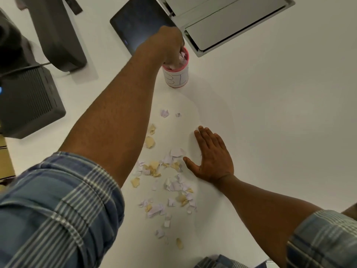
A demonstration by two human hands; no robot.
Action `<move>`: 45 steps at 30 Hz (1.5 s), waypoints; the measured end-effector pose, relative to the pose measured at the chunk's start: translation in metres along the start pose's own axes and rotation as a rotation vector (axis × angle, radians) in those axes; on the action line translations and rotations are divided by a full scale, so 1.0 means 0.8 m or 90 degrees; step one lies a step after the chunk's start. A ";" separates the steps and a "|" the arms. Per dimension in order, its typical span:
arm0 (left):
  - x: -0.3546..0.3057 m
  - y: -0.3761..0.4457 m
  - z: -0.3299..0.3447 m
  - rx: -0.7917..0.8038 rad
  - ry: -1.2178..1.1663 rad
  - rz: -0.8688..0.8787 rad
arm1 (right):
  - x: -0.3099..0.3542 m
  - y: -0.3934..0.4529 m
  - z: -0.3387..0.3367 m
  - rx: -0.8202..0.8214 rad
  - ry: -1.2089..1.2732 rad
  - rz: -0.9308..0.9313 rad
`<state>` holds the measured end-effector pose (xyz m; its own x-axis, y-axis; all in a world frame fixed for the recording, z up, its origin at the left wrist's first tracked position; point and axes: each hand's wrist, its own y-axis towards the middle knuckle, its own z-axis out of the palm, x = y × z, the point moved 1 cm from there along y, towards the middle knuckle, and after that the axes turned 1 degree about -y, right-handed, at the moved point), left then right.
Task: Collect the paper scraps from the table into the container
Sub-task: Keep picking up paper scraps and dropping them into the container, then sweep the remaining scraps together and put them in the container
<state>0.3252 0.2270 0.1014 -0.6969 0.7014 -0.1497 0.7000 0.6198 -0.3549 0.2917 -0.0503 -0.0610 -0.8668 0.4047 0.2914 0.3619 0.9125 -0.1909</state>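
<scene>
Left hand (170, 45) grips scraps inside the container (176, 74); right hand (211, 157) flat beside paper scraps (170, 182).

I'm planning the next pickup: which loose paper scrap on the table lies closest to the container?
The small pale lilac scrap, lying alone. It sits just right of a larger lilac scrap, below the container; the other scraps lie farther away.

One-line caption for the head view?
Left hand at the container; right hand flat on table beside scraps.
</scene>
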 end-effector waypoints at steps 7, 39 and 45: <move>0.061 -0.098 0.054 -0.297 -0.158 -0.038 | 0.000 -0.001 0.000 0.033 -0.029 -0.007; 0.088 -0.392 0.334 -0.068 -0.210 -0.115 | 0.078 -0.088 0.014 0.104 0.090 -0.194; 0.093 -0.397 0.333 -0.108 -0.193 -0.103 | 0.050 0.015 -0.009 0.039 0.100 -0.067</move>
<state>0.0094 -0.0111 -0.0432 -0.7972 0.4691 -0.3800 0.5754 0.7809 -0.2430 0.2642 -0.0228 -0.0447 -0.8328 0.3157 0.4547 0.2463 0.9470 -0.2064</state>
